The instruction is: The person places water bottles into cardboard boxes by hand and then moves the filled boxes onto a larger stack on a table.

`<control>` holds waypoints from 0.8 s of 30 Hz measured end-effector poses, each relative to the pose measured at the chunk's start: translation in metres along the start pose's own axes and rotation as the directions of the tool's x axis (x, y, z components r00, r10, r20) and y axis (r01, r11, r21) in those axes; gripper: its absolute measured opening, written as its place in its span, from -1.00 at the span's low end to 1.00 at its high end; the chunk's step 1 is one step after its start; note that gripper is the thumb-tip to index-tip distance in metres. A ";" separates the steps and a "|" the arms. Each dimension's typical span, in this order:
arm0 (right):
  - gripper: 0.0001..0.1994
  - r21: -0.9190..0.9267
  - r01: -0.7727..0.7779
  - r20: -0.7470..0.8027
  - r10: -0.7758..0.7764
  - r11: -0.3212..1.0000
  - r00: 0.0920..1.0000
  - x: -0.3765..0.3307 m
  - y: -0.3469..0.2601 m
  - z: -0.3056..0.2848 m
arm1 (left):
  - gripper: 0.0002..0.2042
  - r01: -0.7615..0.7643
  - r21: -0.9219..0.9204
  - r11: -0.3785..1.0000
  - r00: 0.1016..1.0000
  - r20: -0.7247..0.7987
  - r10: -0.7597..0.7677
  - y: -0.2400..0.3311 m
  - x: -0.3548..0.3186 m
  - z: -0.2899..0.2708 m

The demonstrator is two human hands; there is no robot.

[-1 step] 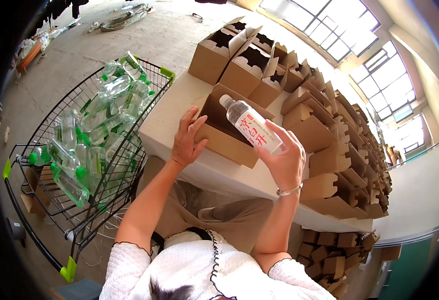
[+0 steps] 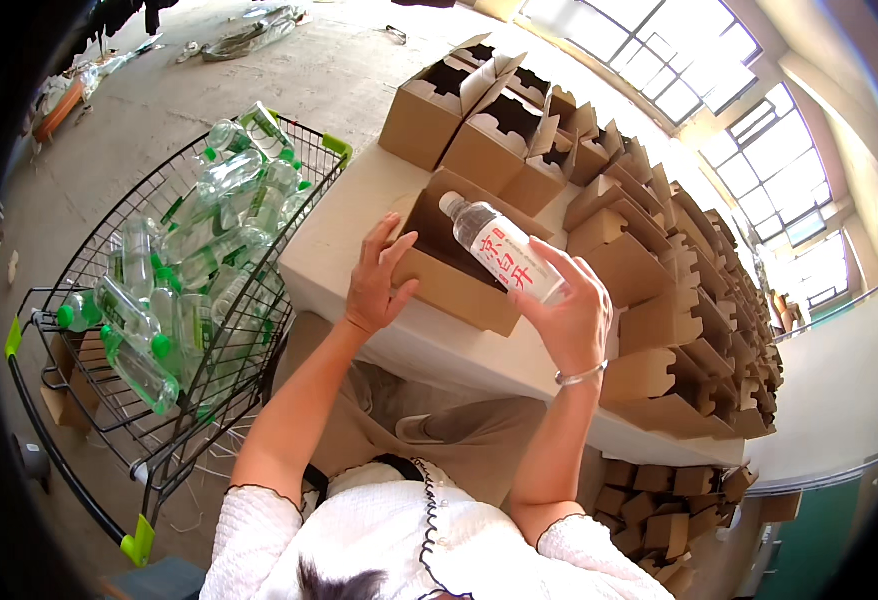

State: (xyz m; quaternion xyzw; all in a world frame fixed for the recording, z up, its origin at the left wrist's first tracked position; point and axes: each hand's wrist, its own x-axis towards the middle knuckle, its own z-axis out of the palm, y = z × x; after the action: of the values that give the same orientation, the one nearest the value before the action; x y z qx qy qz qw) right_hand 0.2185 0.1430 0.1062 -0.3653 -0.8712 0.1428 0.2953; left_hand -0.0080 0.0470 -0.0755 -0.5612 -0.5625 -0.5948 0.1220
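Observation:
A clear plastic bottle [image 2: 504,250] with a white cap and a white, red-printed label lies tilted over an open brown cardboard box [image 2: 454,288]. My right hand [image 2: 571,315] is closed round the bottle's bottom end, its thumb on the near side and its fingers on the far side. The cap end points up and to the left, above the box's opening. At the box's left end my left hand [image 2: 374,280] grips the edge, with its fingertips at the rim and its thumb near the front wall. The inside of the box is mostly hidden by the bottle.
On my left stands a black wire cart [image 2: 149,440] piled with green-capped clear bottles [image 2: 229,175]. Open cardboard boxes [image 2: 504,150] fill the back and right of the white-covered table [image 2: 334,235]. More boxes [image 2: 669,500] are stacked low at the right.

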 end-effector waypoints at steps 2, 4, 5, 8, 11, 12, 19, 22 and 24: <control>-0.39 -0.055 0.011 0.104 -0.006 0.998 0.995 0.016 -0.011 -0.003 | -0.38 -0.008 0.023 1.000 1.000 0.001 0.008 0.001 0.001 -0.003; -0.40 -0.035 0.020 0.213 -0.012 0.999 0.977 0.032 -0.014 -0.005 | -0.38 -0.025 0.059 0.998 1.000 0.018 0.024 0.001 0.003 -0.004; -0.40 -0.064 0.063 0.227 -0.047 0.996 0.973 0.036 -0.015 -0.004 | -0.38 -0.020 0.058 0.998 1.000 0.023 0.019 0.000 0.002 -0.004; -0.42 -0.088 0.083 0.311 -0.052 0.993 0.949 0.042 -0.022 0.003 | -0.38 -0.011 0.057 0.998 1.000 0.022 0.010 -0.001 -0.001 -0.002; -0.44 -0.125 0.086 0.338 -0.039 0.988 0.940 0.058 -0.020 0.030 | -0.39 -0.031 0.062 0.998 1.000 0.002 0.031 -0.002 0.001 -0.002; -0.44 -0.126 0.054 0.370 -0.004 0.991 0.929 0.061 -0.020 0.036 | -0.40 -0.043 0.061 0.997 0.999 -0.004 0.043 -0.001 0.003 -0.002; -0.33 -0.194 0.045 0.556 0.072 0.980 0.828 0.087 -0.017 0.043 | -0.41 -0.024 0.018 1.000 0.999 -0.027 0.025 -0.001 0.001 -0.002; -0.34 -0.257 0.204 0.567 -0.023 0.945 0.823 0.105 -0.025 0.032 | -0.40 -0.042 0.061 0.997 0.999 -0.004 0.043 -0.002 0.002 -0.003; -0.33 -0.239 0.207 0.627 -0.011 0.949 0.779 0.116 -0.039 0.025 | -0.40 -0.037 0.064 0.997 0.999 -0.003 0.038 -0.002 0.001 -0.003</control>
State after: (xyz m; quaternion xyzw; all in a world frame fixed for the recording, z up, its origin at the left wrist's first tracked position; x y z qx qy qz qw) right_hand 0.1164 0.1987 0.1527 -0.2864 -0.9506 0.1054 -0.0565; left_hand -0.0118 0.0456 -0.0750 -0.5663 -0.5704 -0.5752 0.1521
